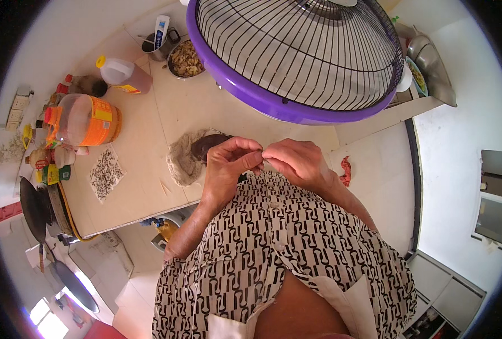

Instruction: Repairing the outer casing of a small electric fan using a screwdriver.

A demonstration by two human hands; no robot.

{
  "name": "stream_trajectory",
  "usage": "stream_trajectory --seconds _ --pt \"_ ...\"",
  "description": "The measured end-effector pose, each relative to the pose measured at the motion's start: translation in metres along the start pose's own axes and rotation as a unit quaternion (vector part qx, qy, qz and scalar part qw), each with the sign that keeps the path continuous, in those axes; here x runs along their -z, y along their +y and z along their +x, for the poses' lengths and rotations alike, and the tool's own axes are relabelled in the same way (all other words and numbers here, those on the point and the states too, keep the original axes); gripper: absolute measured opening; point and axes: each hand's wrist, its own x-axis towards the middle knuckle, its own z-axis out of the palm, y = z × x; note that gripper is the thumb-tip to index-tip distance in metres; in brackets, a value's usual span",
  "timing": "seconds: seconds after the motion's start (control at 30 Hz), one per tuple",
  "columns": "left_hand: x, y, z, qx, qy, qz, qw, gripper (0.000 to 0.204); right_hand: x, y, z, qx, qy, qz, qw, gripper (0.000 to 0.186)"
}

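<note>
My left hand [227,165] and my right hand [299,162] meet in front of my patterned shirt [273,226], near the counter's front edge. Thumbs and fingertips of both are pinched together, touching or almost touching. Whatever lies between them is too small to make out. Just behind my left hand, a crumpled beige cloth or bag [182,161] lies on the counter [143,192]. A dark brown-purple rounded object [206,146] rests on it, partly covered by my left hand.
A large purple-rimmed wire-grille fan [296,110] looms ahead. At left stand an orange-labelled jug [87,120], a yellow-capped jug [124,73] and a speckled square sheet [106,174]. A bowl of dried pieces [186,61] and a metal mug [158,52] are farther back.
</note>
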Motion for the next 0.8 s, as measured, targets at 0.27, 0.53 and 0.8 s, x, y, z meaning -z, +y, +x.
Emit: stream_trajectory --seconds 0.27,0.53,0.8 --pt "-0.026 0.057 -0.005 -0.046 0.017 0.103 0.993 0.014 0.013 -0.011 0.001 -0.074 0.109 0.146 0.98 0.018" --pt "-0.037 0.089 0.017 -0.145 -0.03 0.143 0.979 0.021 0.022 -0.02 -0.008 -0.205 0.153 0.389 0.885 0.017" --pt "-0.039 0.108 0.027 -0.149 -0.03 0.246 0.957 0.012 0.018 -0.023 -0.015 -0.184 0.156 0.262 0.934 0.017"
